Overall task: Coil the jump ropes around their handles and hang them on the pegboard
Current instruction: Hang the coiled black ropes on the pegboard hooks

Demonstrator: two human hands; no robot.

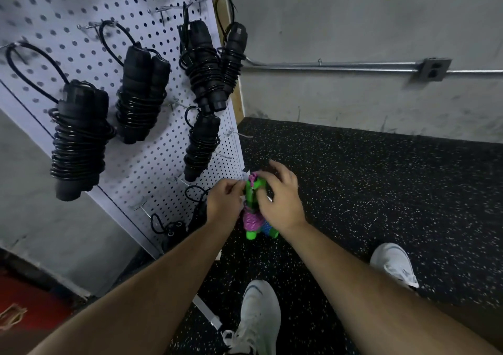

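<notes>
**Now upright between both hands, with the free hooks up and to the left**

The green jump rope [251, 192] is held off the floor [367, 180], just in front of the lower right corner of the pegboard [128, 169]. Its two handles lie side by side with their long axis close to vertical in the head view. The butt ends point down toward the person's shoes. The top ends, where a small pink loop [253, 177] stands up, point at the board's edge. Pink cord is wound round the lower half.

The left hand [223, 201] is on the board side, its fingers curled in and pinching at the top of the handles, right beside the loop. The right hand [281, 199] grips the handles from the other side, thumb across the green plastic, while its index finger lifts clear.

The move turns on the loop. It sits at the upper end, and a bare hook [228, 155] lies up and to the left of it, nearer the left hand. I judge that hand better placed to guide the loop over.

Black ropes [79, 142] hang from the upper pegs by their own loops, handles down. That is the same orientation the green one has.
</notes>
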